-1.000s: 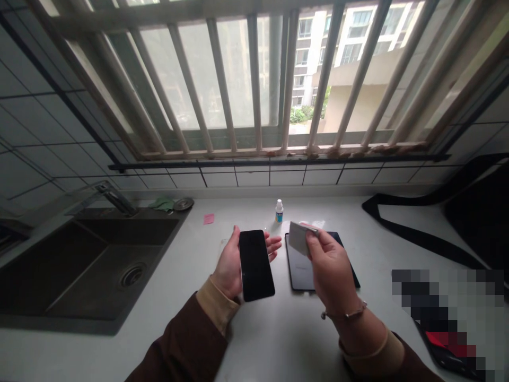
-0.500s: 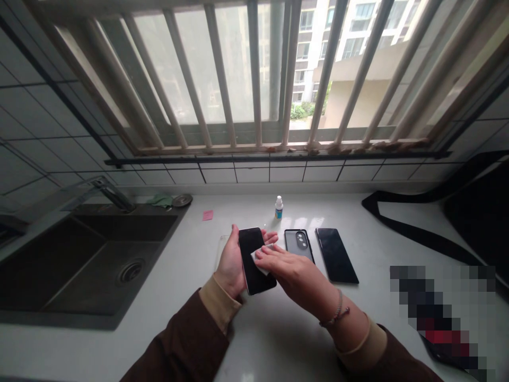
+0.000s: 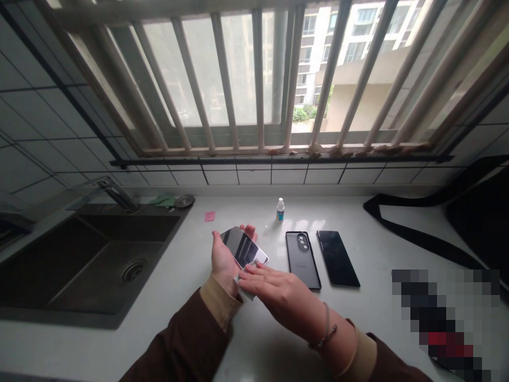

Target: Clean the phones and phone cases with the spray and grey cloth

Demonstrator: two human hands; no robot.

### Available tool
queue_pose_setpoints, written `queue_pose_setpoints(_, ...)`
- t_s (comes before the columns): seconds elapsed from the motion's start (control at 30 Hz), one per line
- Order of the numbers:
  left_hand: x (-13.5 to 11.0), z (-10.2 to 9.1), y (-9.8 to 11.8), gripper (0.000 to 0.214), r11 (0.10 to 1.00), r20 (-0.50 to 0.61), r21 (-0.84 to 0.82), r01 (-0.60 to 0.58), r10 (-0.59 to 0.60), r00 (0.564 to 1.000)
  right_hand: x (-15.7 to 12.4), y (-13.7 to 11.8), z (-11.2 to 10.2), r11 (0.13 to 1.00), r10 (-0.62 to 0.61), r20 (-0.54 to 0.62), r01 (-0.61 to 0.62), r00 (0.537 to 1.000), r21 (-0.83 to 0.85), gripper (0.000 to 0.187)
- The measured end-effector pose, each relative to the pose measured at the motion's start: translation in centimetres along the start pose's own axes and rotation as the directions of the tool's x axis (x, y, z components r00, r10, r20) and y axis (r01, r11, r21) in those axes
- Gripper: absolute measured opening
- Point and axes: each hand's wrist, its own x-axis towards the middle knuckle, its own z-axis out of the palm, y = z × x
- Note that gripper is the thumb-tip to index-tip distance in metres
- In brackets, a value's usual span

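A smartphone (image 3: 243, 246) with a dark, reflective screen lies tilted in my left hand (image 3: 223, 261), whose thumb and fingers grip its edges. My right hand (image 3: 280, 289) holds a white wipe (image 3: 247, 289) under its extended fingers, at the phone's lower edge near my left wrist. Part of the wipe is hidden by those fingers. To the right, a black phone case (image 3: 303, 265) with camera cutouts rests on the counter. Beside it lies a second, dark phone (image 3: 338, 259), screen up. A small white bottle (image 3: 280, 211) with a blue label stands behind them.
The white counter (image 3: 167, 297) carries a dark sink (image 3: 113, 313) with a faucet (image 3: 119, 195) on the left. A pink paper square (image 3: 209, 216) lies near the back. On the right are a black bag strap (image 3: 413, 231) and a blurred-out object (image 3: 437, 318). A barred window (image 3: 260, 90) faces me.
The phone has turned in my left hand and now lies more slanted. My right hand has slid the wipe down and left, from the screen to the lower edge, uncovering more of the case.
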Motion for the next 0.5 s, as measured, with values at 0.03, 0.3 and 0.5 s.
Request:
queue_pose_setpoints(0.03, 0.0, 0.1, 0.0, 0.072, 1.000, 0.011, 0.001, 0.002, -0.002, 1.000, 0.0, 0.0, 0.0, 1.000, -0.005, -0.003, 0.005, 1.000, -0.018, 0.036)
queue_pose_setpoints(0.3, -0.3, 0.4, 0.2, 0.072, 0.999, 0.074, 0.019, 0.049, -0.050, 0.996, -0.6, 1.6, -0.5, 0.980, 0.075, -0.030, -0.079, 0.997, -0.182, 0.047)
queue_pose_setpoints(0.5, -1.3, 0.6, -0.2, 0.070, 0.982, 0.162, 0.094, 0.162, -0.176, 0.971, -0.7, 2.3, -0.4, 0.956, 0.163, -0.038, -0.167, 0.986, -0.241, 0.050)
